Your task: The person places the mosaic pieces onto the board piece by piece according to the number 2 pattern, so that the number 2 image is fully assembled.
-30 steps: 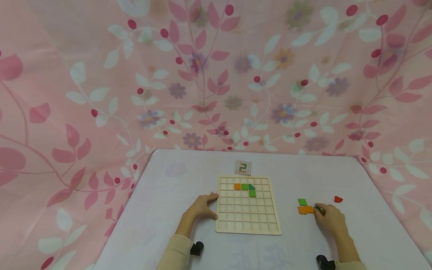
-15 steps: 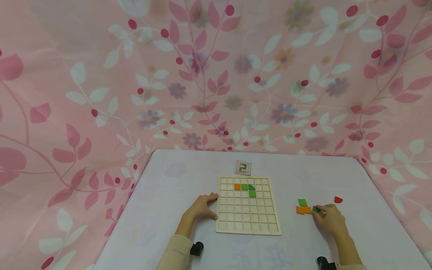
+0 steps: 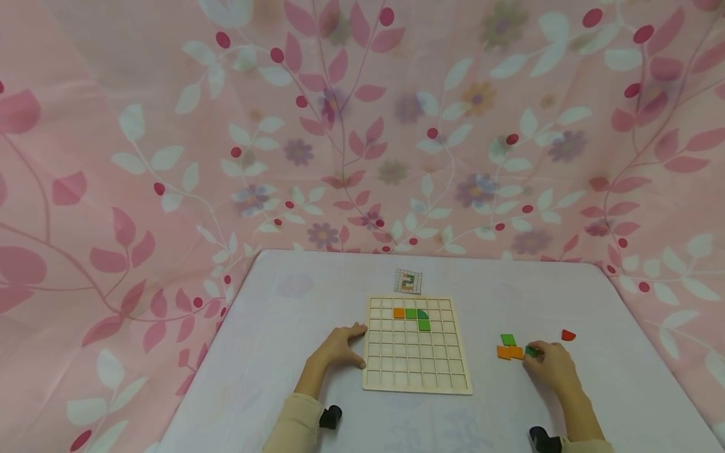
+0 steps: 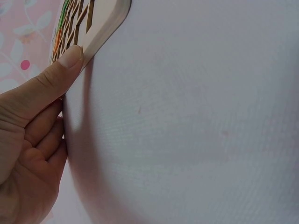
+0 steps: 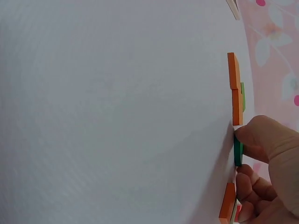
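Observation:
My right hand (image 3: pixel 552 366) pinches a dark green tile (image 5: pixel 238 148) between thumb and finger, low over the white table beside two orange tiles (image 3: pixel 510 353). A light green tile (image 3: pixel 508 340) lies just behind the orange pair. My left hand (image 3: pixel 338 347) rests at the left edge of a wooden grid board (image 3: pixel 396 380), thumb and index finger spread apart. In the left wrist view, the thumb (image 4: pixel 71 57) touches the board's rim. Toward the board's back sit an orange tile (image 3: pixel 399 313), two light green tiles (image 3: pixel 424 325) and a dark green rounded tile (image 3: pixel 422 314).
Behind the board lies a small pattern card (image 3: pixel 408 282) with a 2-like figure on a grid. A red rounded tile (image 3: pixel 568 335) is beyond the right hand. Another orange tile (image 5: pixel 227 203) shows under that hand in the right wrist view. A pink floral curtain (image 3: pixel 362 126) hangs behind the table.
The two orange tiles have slid slightly left. My right hand has shifted a little left, and more of its green tile shows than a second ago. The left hand stays put.

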The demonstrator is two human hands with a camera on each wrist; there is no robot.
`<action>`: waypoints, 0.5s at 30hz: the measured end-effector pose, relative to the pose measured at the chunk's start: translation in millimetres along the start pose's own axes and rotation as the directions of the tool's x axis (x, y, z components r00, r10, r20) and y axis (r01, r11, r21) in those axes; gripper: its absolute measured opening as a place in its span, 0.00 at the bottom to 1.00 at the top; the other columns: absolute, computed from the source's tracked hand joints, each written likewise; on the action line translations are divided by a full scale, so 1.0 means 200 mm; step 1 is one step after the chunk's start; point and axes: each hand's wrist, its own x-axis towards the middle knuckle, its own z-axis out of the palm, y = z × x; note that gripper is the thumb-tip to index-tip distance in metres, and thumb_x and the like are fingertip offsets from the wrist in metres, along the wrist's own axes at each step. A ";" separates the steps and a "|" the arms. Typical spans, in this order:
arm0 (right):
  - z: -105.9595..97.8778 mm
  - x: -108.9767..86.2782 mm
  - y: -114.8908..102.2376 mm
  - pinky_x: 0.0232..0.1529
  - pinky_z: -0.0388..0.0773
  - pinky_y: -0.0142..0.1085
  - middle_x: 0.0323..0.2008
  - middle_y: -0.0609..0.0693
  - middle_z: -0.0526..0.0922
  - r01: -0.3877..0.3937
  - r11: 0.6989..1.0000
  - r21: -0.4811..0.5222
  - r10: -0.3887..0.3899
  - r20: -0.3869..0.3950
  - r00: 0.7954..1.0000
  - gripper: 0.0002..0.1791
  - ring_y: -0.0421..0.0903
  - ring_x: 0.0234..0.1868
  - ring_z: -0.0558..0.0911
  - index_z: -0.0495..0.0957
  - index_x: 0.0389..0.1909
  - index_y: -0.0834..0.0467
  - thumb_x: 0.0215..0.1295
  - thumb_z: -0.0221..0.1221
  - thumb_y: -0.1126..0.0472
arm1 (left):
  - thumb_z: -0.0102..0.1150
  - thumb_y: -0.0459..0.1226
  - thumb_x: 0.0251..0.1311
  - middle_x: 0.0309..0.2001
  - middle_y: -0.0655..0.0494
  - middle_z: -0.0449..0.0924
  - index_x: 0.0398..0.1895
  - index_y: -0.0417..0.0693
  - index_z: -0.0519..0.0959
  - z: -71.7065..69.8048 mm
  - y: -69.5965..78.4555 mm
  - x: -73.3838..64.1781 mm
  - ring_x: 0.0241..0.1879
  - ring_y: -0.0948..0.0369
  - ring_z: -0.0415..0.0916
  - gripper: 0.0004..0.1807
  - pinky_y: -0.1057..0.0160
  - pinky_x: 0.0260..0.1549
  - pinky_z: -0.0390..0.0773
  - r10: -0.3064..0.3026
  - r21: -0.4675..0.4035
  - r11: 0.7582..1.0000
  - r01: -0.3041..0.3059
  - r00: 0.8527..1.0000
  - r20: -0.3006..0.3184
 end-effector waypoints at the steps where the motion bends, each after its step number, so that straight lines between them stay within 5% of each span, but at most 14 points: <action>1: 0.00 0.00 0.00 0.37 0.76 0.54 0.33 0.64 0.77 -0.001 1.000 0.011 0.001 -0.003 1.000 0.20 0.57 0.35 0.74 0.77 0.44 0.72 0.53 0.59 0.62 | 0.79 0.35 0.30 0.63 0.44 0.68 0.61 0.37 0.71 0.00 0.00 0.00 0.66 0.46 0.61 0.46 0.47 0.64 0.60 0.001 0.002 1.000 -0.001 1.000 0.000; 8: -0.02 0.01 0.01 0.32 0.75 0.45 0.28 0.57 0.78 -0.035 0.999 0.038 0.034 0.027 0.999 0.21 0.51 0.32 0.74 0.77 0.42 0.74 0.53 0.61 0.60 | 0.79 0.34 0.30 0.63 0.44 0.68 0.61 0.38 0.71 0.00 0.00 0.00 0.66 0.47 0.61 0.46 0.48 0.64 0.60 0.004 -0.001 1.000 -0.004 1.000 0.002; 15: -0.04 -0.01 0.01 0.33 0.78 0.44 0.32 0.64 0.81 -0.067 0.993 0.101 0.069 -0.018 0.997 0.23 0.53 0.32 0.77 0.76 0.42 0.76 0.54 0.60 0.60 | 0.79 0.34 0.29 0.64 0.44 0.68 0.61 0.38 0.71 0.00 0.00 0.00 0.66 0.47 0.60 0.46 0.47 0.64 0.59 0.002 -0.008 1.000 -0.002 1.000 -0.005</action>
